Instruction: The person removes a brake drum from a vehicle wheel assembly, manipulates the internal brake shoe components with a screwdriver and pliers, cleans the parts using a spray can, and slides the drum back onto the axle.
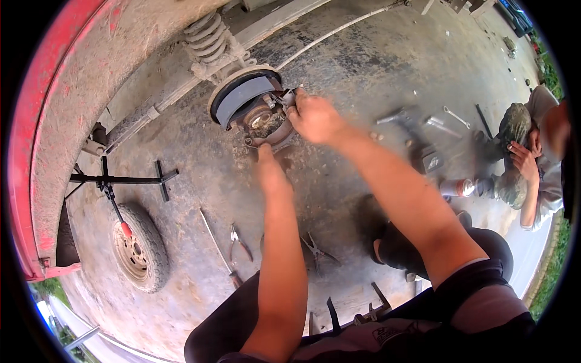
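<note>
An exposed drum brake assembly [242,97] sits below a coil spring [204,37], with a grey-lined brake shoe curving around the left of its rusty hub [263,121]. My right hand [311,118] is closed on the upper right of a second brake shoe [277,138] and its metal fittings. Low on that same shoe, my left hand [266,158] pinches at its end; those fingertips are small and partly blurred.
A red vehicle body [42,115] borders the left, with a black jack [104,178] and a wheel [136,254] nearby. Pliers [242,248], a screwdriver [221,245], wrenches [455,117] and a spray can [457,187] lie around me. Another person [526,163] crouches at the right.
</note>
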Motion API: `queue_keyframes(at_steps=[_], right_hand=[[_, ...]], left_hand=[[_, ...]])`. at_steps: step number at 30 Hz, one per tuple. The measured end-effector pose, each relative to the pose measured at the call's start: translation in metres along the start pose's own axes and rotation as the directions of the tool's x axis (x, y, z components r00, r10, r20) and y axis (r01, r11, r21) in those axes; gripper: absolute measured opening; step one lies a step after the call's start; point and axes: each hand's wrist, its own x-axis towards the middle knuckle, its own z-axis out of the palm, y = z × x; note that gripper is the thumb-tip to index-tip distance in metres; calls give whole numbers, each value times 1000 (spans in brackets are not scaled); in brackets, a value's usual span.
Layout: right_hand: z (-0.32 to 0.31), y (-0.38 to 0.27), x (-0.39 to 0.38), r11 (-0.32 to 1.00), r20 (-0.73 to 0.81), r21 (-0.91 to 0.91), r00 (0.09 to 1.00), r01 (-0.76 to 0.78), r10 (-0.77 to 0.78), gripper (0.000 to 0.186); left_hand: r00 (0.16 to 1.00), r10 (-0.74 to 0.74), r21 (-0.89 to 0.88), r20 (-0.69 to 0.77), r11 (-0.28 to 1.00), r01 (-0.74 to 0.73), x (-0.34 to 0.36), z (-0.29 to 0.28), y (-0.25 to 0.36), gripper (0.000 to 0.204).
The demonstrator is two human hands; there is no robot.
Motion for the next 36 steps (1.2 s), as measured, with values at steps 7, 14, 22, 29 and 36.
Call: queue_keyframes(at_steps=[7,14,22,29,36], right_hand=[[12,3,7,971,77,200,990,-133,119,43],[-5,19,22,996,182,67,981,61,-72,44],[-10,17,30,989,267,-13,954,148,-139,46],[5,29,37,992,257,50,958,118,-127,46],[2,38,47,987,328,21,931,162,-160,43]], left_hand=[[945,295,461,141,825,-326,-23,-7,4,19],[941,269,336,204,884,-326,-21,-7,-23,26],[943,282,106,179,947,-303,2,-9,-47,38],[947,248,191,204,939,-287,11,-11,-37,34],[938,273,117,214,946,-303,12,-7,-51,31]])
